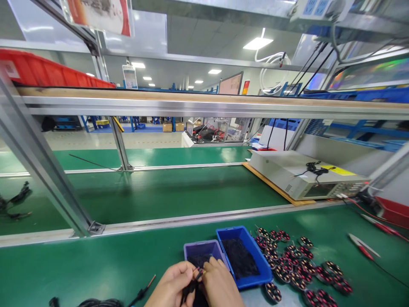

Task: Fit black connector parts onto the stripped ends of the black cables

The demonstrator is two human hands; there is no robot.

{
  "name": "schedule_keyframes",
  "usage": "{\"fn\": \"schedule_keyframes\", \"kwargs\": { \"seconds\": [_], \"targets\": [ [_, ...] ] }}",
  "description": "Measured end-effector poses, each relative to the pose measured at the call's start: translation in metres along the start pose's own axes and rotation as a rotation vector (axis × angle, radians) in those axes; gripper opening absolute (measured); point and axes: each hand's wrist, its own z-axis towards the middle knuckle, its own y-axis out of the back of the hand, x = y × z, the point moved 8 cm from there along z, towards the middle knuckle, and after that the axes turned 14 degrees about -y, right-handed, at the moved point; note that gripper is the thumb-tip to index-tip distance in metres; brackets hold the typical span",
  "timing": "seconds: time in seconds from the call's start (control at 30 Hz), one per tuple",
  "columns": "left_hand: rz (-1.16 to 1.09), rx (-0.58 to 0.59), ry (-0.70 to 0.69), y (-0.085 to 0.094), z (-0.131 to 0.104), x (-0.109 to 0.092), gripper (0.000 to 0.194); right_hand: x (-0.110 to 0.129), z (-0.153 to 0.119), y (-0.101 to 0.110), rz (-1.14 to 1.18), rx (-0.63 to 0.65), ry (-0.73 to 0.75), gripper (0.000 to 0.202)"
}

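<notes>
At the bottom centre, my left hand [175, 285] is closed around a black cable [188, 291], its thumb and forefinger pinching near the cable's end. My right hand [220, 283] meets it there, fingers pressed together on the thin coloured wires at that end. Just behind my hands is a small purple bin [202, 244] with dark small pieces inside. A blue bin [267, 276] beside it holds a heap of thin black pieces. Another black cable [140, 294] with a bare reddish tip lies left of my left hand.
Several round motor stators [289, 258] with red and copper windings are spread right of the blue bin. Red-handled probes [366, 251] lie farther right. A grey bench instrument [306, 170] stands behind, and a metal shelf frame [191, 108] crosses above the green table [143, 251].
</notes>
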Motion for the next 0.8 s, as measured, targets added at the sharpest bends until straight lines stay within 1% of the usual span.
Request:
{"fn": "schedule_keyframes", "kwargs": {
  "seconds": [0.1,0.23,0.33,0.47,0.53,0.63,0.7,0.8],
  "targets": [
    [0.024,0.038,0.026,-0.006,-0.002,-0.003,0.054,-0.010,-0.002,0.002,0.045,0.014,-0.037,0.033],
    [0.058,0.042,0.028,-0.008,-0.005,-0.010,0.050,-0.017,-0.007,0.017,0.104,0.058,-0.043,0.028],
    [0.086,0.022,0.016,-0.005,-0.005,-0.008,0.052,-0.013,-0.011,0.028,0.131,0.086,-0.018,0.030],
    [0.145,0.012,0.016,-0.001,-0.003,-0.004,0.054,0.003,-0.011,0.041,0.276,0.132,0.087,0.037],
    [0.155,-0.004,0.012,0.002,-0.003,-0.003,0.053,0.007,-0.008,0.051,0.369,0.113,0.106,0.032],
    [0.138,-0.028,-0.029,0.004,-0.002,-0.007,0.050,0.004,-0.001,0.068,0.482,0.044,0.063,0.024],
    [0.118,-0.042,-0.063,0.005,-0.002,-0.009,0.049,0.000,0.000,0.079,0.524,-0.008,0.029,0.021],
    [0.091,-0.050,-0.058,0.005,-0.003,-0.008,0.048,-0.004,-0.001,0.092,0.550,-0.058,0.020,0.020]
  ]
}}
